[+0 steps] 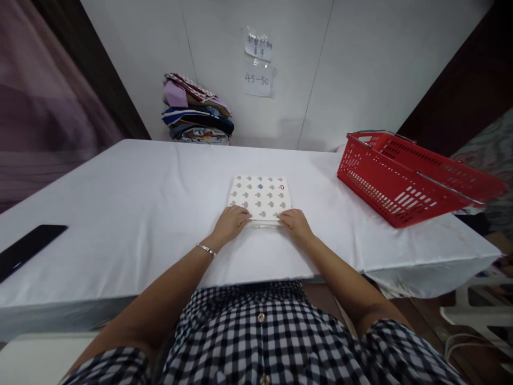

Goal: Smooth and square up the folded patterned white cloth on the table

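Note:
A white cloth (pixel 259 195) with grey printed shapes, one blue and one red mark lies folded into a neat rectangle on the table before me. My left hand (pixel 232 221) pinches its near left corner, thumb and fingers together. At the near right corner my right hand (pixel 295 223) grips the cloth edge in the same way. Several folded layers show along the near side, between my hands. A silver bracelet (pixel 207 249) circles my left wrist.
A red plastic basket (pixel 372 176) with metal handles stands on the right of the white-covered table (pixel 160 214). A stack of folded fabrics (pixel 197 115) is at the back left against the wall. A black phone (pixel 30 247) lies at the left edge.

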`<state>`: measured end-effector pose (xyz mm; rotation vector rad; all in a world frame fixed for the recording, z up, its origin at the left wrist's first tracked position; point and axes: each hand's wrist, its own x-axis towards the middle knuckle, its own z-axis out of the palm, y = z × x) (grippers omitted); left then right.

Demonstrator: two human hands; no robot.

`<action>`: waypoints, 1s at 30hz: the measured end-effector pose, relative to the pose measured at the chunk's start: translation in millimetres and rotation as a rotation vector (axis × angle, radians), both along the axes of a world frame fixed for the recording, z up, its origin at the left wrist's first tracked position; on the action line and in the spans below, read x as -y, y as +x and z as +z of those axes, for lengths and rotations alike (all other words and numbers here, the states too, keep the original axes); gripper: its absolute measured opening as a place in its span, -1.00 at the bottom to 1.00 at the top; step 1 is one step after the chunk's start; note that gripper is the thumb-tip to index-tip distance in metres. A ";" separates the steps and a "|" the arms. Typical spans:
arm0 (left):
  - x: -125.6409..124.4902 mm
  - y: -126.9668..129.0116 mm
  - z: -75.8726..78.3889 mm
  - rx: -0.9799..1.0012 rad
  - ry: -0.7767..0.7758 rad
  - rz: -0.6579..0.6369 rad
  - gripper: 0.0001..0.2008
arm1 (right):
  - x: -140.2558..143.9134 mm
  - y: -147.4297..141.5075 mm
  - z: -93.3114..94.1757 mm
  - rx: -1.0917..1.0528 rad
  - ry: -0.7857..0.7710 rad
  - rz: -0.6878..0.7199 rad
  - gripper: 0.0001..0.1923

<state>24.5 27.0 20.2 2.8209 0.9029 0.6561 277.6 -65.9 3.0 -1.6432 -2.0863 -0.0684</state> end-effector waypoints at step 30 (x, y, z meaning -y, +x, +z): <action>8.8 -3.7 0.7 0.074 0.044 0.007 -0.69 | 10.1 -0.4 -12.5 0.086 0.054 0.001 -0.71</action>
